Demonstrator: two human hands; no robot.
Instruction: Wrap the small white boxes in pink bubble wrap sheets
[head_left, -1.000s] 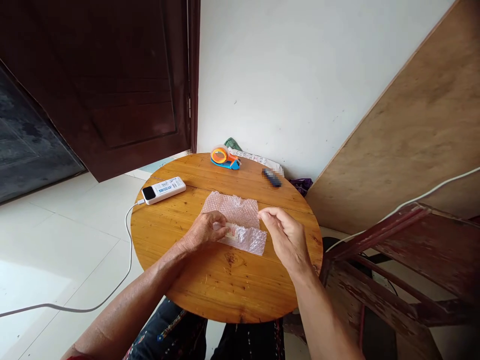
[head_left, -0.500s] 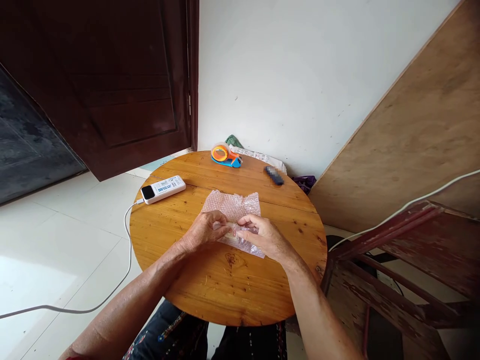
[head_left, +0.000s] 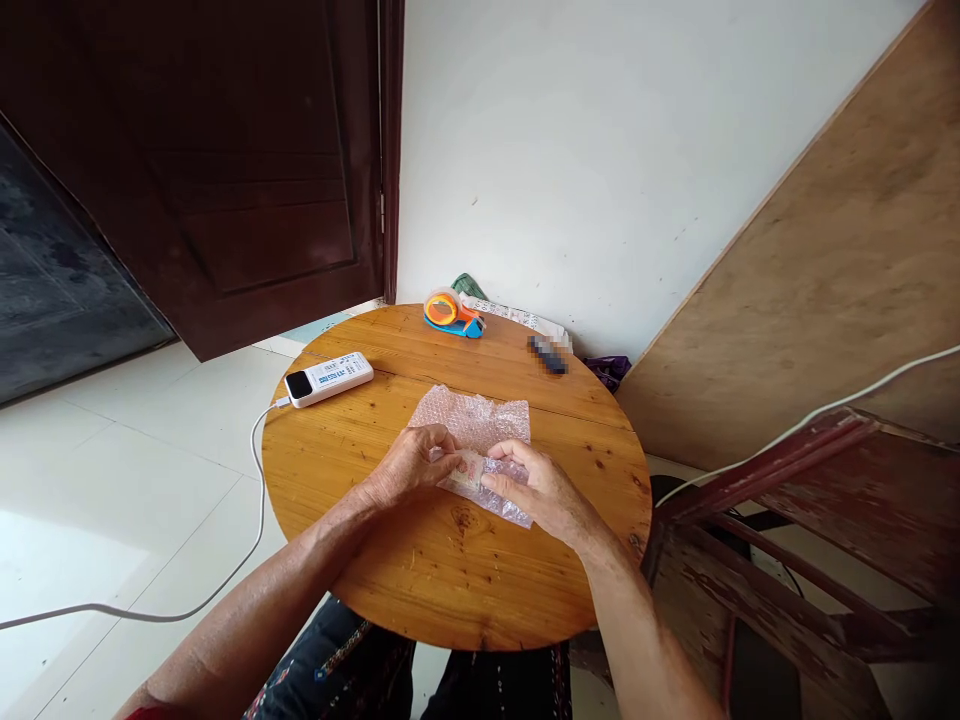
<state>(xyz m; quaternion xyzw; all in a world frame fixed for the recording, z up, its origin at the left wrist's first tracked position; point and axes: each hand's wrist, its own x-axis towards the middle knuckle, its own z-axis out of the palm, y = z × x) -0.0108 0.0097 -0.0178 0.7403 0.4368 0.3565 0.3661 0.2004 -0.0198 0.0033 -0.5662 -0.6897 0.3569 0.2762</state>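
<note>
A sheet of pinkish clear bubble wrap (head_left: 480, 418) lies on the round wooden table, its near part folded over. Inside that fold shows a small pale item with red marks (head_left: 470, 467); its kind I cannot make out. My left hand (head_left: 412, 465) pinches the left end of the folded part between thumb and fingers. On the other side, my right hand (head_left: 540, 490) has thumb and index finger on the bubble wrap near the item's right end. The fingertips of both hands are partly hidden.
An orange and blue tape dispenser (head_left: 454, 313) stands at the table's (head_left: 450, 600) far edge. A white device (head_left: 328, 379) with a cable (head_left: 256, 500) lies at the left. A dark blurred object (head_left: 547, 355) lies back right. A wooden chair or frame (head_left: 780, 480) is close on the right.
My right hand has shifted slightly right and down, away from the left, so more of the pale item shows. The bubble wrap has moved a little to the right. My left hand stays put.
</note>
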